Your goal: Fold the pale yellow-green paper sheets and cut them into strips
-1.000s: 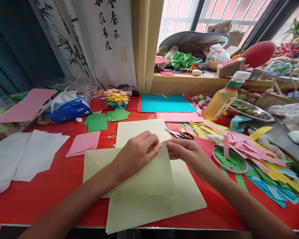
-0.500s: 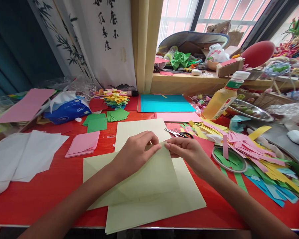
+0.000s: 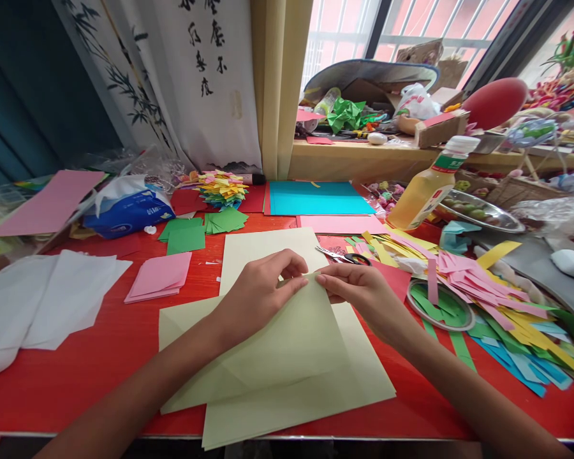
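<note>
With the pale green sheet [image 3: 291,344] taken as the centre of the dial and twelve o'clock pointing away from the person, the sheet's far corner, at about one o'clock, is pinched between the thumb and forefinger of the right hand [image 3: 358,296]. The edge just beside that corner is gripped by the thumb and fingertips of the left hand [image 3: 268,284], whose other fingers are curled. The sheet is bowed and is laid across a stack of like-coloured paper [image 3: 296,411], whose edges are exposed from four to seven o'clock on the red table [image 3: 100,389]. At twelve, a cream sheet [image 3: 263,255] is partly covered by the left hand, and farther off, blue paper [image 3: 323,199] is seen. Between one and two, scissors [image 3: 356,258] are placed near the right hand, with a bottle [image 3: 425,191] stood well beyond. Toward three, a roll of tape [image 3: 463,322] is surrounded by coloured paper strips [image 3: 478,274]. Pink squares [image 3: 160,274] are stacked at ten, and green squares [image 3: 186,237] are spread slightly beyond them.
</note>
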`<state>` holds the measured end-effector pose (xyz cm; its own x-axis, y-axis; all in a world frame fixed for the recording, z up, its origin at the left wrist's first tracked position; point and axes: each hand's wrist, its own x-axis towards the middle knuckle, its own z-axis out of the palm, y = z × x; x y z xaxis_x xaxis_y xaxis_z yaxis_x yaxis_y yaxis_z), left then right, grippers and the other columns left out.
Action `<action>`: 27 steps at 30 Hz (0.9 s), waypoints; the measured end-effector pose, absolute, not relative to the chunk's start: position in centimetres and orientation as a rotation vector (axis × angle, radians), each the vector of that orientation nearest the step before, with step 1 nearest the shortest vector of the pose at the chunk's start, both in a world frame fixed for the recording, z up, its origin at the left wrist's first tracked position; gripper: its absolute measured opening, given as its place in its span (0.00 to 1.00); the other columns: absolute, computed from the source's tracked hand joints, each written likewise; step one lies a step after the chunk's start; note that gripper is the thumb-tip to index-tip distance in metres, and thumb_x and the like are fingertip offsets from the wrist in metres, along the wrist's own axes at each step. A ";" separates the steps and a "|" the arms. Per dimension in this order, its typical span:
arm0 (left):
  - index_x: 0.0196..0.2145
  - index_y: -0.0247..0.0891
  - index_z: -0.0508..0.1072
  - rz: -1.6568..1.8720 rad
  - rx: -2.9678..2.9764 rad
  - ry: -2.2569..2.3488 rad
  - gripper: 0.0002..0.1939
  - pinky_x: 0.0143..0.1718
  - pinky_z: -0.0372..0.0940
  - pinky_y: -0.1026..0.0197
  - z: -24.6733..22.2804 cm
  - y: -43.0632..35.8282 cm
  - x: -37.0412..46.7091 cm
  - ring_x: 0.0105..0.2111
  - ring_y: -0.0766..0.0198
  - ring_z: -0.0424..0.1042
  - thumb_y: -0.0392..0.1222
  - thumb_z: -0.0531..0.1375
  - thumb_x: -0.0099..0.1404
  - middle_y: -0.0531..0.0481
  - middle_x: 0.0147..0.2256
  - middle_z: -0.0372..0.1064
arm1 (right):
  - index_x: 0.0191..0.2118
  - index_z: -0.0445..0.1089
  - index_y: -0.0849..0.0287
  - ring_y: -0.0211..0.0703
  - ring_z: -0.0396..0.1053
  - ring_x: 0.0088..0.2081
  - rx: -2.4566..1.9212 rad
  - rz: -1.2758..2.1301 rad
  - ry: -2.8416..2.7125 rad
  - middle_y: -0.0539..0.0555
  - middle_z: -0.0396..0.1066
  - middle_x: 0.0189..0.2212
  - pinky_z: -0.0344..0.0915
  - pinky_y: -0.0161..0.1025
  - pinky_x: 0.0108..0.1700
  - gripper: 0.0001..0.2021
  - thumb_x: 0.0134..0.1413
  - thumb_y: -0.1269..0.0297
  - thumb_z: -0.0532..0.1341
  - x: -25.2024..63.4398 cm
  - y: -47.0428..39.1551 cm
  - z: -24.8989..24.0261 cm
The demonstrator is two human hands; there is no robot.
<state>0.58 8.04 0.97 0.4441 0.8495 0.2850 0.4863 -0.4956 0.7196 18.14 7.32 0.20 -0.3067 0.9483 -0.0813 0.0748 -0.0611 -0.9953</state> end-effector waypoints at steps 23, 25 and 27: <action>0.33 0.43 0.69 0.548 2.257 1.282 0.07 0.25 0.57 0.67 1.5 9.9 -1.9 0.29 0.65 0.67 0.45 0.53 0.59 0.55 0.32 0.69 | 0.32 0.69 0.58 0.37 0.62 0.27 -1.195 1.021 -1.408 0.51 0.65 0.25 0.61 0.35 0.28 0.11 0.50 0.56 0.57 20.4 9.1 -1.1; 0.29 0.41 0.69 0.577 2.223 1.354 0.08 0.23 0.55 0.67 1.5 10.6 -2.7 0.27 0.66 0.66 0.46 0.53 0.58 0.55 0.29 0.69 | 0.33 0.69 0.57 0.37 0.61 0.27 -1.209 0.932 -1.372 0.51 0.65 0.27 0.60 0.35 0.28 0.11 0.50 0.56 0.57 21.1 9.7 -1.4; 0.27 0.40 0.69 0.632 2.186 1.455 0.08 0.21 0.53 0.67 1.6 11.3 -3.6 0.26 0.66 0.65 0.46 0.55 0.56 0.55 0.27 0.68 | 0.33 0.69 0.57 0.37 0.61 0.27 -1.207 0.867 -1.335 0.51 0.65 0.28 0.61 0.35 0.29 0.10 0.50 0.56 0.57 21.7 10.3 -1.7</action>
<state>-3.58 11.32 1.56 0.3432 0.9302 0.1305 0.7304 -0.3516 0.5856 21.69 10.27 -1.71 0.1021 0.9660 0.2374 0.1759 0.2174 -0.9601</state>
